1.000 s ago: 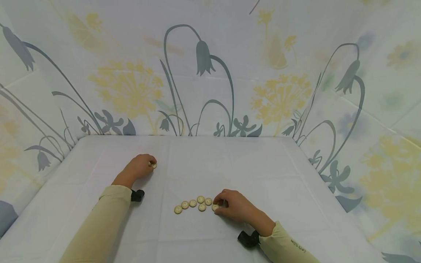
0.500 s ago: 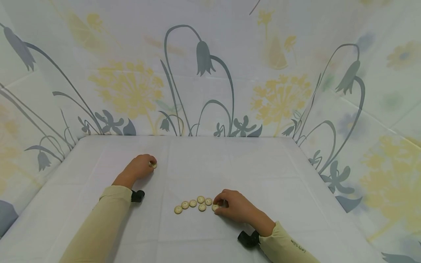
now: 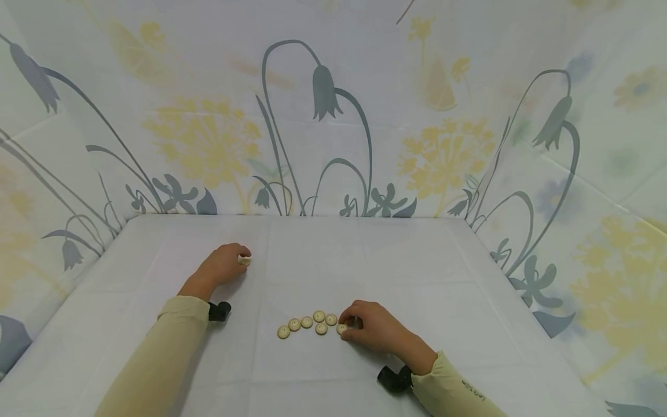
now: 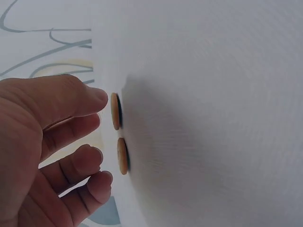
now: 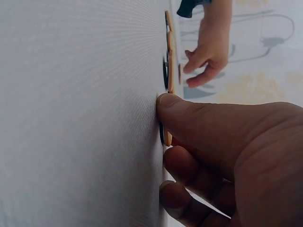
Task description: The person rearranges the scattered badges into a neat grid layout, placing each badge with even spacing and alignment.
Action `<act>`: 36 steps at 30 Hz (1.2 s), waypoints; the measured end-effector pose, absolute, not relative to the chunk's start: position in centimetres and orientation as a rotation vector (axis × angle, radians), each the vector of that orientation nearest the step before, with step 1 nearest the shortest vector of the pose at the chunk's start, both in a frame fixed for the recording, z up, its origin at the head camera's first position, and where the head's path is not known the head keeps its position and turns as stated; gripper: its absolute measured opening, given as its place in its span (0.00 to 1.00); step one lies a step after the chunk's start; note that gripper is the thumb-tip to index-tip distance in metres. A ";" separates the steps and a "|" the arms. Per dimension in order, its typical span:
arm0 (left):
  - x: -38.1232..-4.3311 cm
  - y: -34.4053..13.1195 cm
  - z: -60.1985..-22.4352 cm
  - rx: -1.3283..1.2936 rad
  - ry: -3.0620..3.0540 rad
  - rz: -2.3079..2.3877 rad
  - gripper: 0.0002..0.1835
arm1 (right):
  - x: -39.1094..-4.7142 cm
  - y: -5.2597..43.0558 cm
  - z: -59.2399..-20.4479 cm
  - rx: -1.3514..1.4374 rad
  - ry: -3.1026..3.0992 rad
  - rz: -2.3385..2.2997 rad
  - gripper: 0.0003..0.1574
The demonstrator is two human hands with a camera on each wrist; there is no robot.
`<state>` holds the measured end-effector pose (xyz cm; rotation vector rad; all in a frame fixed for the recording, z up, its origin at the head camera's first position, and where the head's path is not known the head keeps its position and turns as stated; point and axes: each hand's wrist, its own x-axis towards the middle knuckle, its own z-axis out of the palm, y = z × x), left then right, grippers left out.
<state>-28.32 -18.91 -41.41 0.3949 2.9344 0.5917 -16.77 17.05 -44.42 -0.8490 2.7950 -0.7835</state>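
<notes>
Two round, pale wooden buttons lie on the white cloth at my left fingertips; in the left wrist view they are a nearer button [image 4: 123, 156] and another button [image 4: 115, 111] close by the thumb tip. My left hand [image 3: 219, 267] hovers beside them, thumb and fingers parted. Further right, my right hand [image 3: 376, 327] pinches a four-hole button [image 3: 341, 328] between thumb and index finger, flat on the cloth. That button's edge [image 5: 167, 137] shows below the thumb. Several matching buttons [image 3: 306, 322] form a curved row to its left, with one button [image 3: 321, 328] just below the row.
A white cloth [image 3: 417, 260] covers the table, with faint fold creases. Behind it and at both sides hang flower-printed curtains [image 3: 323, 145]. Each wrist carries a black camera mount, one on the left wrist [image 3: 219, 311] and one on the right wrist [image 3: 394, 379].
My left fingers have parted slightly, so more of the buttons beside them shows. The right hand and the curved row stay as they were, apart from a slight view shift.
</notes>
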 end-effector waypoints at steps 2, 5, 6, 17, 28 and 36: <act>-28.2 -18.8 -41.3 0.404 2.932 0.595 0.18 | -16.8 17.1 -44.4 -0.846 2.793 -0.784 0.13; -28.2 -18.6 -41.2 0.406 2.924 0.609 0.19 | -16.8 17.1 -44.5 -0.845 2.793 -0.782 0.13; -28.1 -18.6 -41.2 0.411 2.921 0.613 0.19 | -16.8 17.1 -44.5 -0.846 2.793 -0.781 0.13; -27.4 -17.2 -41.0 0.479 2.916 0.624 0.19 | -16.9 17.2 -44.6 -0.855 2.785 -0.797 0.12; -26.6 -16.3 -40.7 0.534 2.909 0.637 0.19 | -17.1 17.3 -44.8 -0.842 2.758 -0.832 0.12; -25.7 -15.4 -40.6 0.616 2.899 0.622 0.19 | -17.0 17.4 -44.7 -0.841 2.755 -0.840 0.11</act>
